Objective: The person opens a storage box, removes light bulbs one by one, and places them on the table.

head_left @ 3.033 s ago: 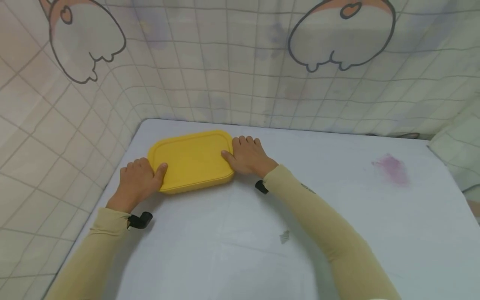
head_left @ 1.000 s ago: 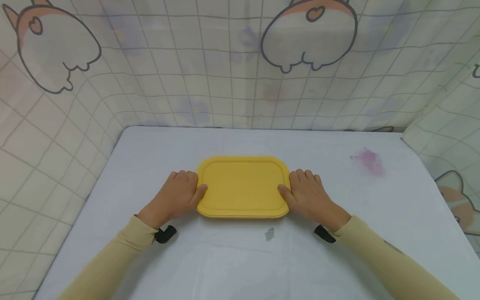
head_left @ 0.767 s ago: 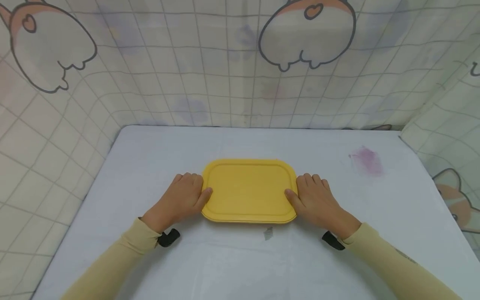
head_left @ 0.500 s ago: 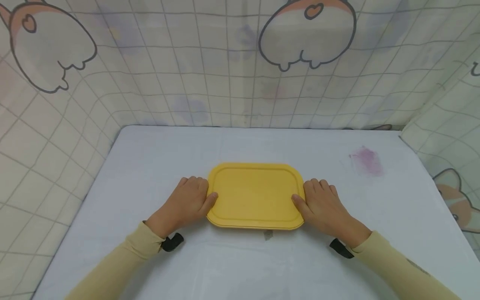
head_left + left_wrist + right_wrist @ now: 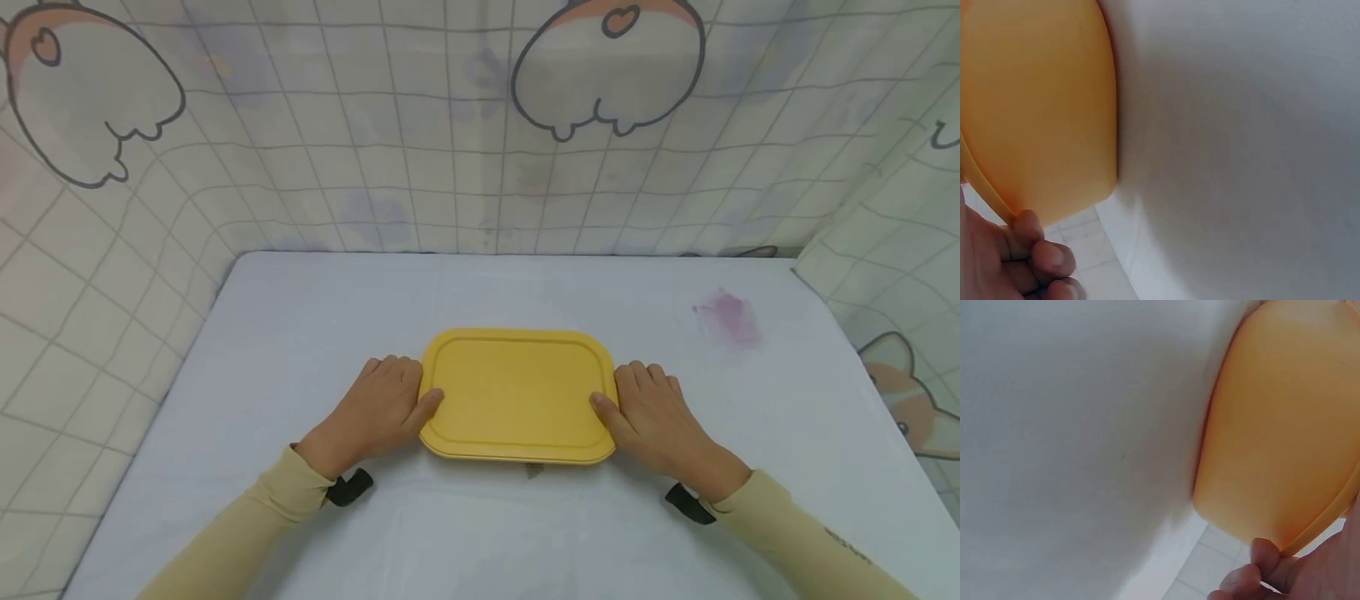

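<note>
A yellow, rounded rectangular plastic box (image 5: pixel 517 396) with a flat top and a raised border sits near the middle of the white table. Its left end is gripped by my left hand (image 5: pixel 382 406), thumb over the top edge and fingers curled under the rim. At the opposite end my right hand (image 5: pixel 654 417) holds it the same way. The left wrist view shows the box's deep smooth side (image 5: pixel 1041 106) down close to the table, with fingertips (image 5: pixel 1050 255) at the lip. In the right wrist view, the other side wall (image 5: pixel 1279 425) likewise stands close over the tabletop.
A white-covered table (image 5: pixel 337 292) carries a pink stain (image 5: pixel 731 317) at the back right. A small grey mark (image 5: pixel 534 471) shows at the box's front edge. A grid-patterned curtain (image 5: pixel 420 150) with cartoon animals borders the back and sides.
Both hands have brought the yellow box from the back left to the middle and nearer the front, turning it from slanted to nearly straight. Over the last half second it shifts only slightly.
</note>
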Demonstrator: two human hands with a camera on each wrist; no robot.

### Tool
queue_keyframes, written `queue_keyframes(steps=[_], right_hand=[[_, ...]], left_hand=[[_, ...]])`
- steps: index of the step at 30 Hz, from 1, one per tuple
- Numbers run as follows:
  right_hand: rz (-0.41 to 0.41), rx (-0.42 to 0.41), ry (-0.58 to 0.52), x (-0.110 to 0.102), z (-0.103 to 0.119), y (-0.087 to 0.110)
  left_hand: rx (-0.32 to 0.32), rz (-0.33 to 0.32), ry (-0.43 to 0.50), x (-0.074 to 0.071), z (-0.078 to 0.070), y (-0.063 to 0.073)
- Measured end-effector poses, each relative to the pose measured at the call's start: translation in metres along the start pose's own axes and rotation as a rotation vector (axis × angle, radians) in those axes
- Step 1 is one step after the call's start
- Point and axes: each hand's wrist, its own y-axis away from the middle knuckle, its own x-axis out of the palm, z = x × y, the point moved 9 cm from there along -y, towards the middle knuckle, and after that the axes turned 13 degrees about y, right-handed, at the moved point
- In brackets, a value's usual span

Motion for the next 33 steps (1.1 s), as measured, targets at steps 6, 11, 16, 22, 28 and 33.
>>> queue_keyframes(steps=[6, 11, 16, 22, 28, 33], right_hand=[[0.093, 0.037, -0.062, 0.004, -0.006, -0.003], [0.193, 0.092, -0.27, 0.012, -0.016, -0.003], [0.215, 0.163, -0.49, 0.013, -0.03, -0.004], [0.181, 0.244, -0.765, 0.015, -0.037, -0.012], [0.153, 0.297, -0.961, 0.031, -0.042, -0.016], [0.17, 0.269, -1.098, 0.04, -0.046, -0.017]], left_hand=[[-0.077, 0.068, 0.032, 0.0, 0.006, -0.001], [-0.219, 0.138, 0.182, 0.001, 0.023, -0.002], [-0.333, 0.102, 0.465, -0.002, 0.04, -0.002], [-0.373, 0.066, 0.675, 0.002, 0.047, -0.004], [-0.447, 0.053, 0.915, 0.014, 0.054, -0.005], [-0.481, 0.08, 1.038, 0.02, 0.057, -0.004]])
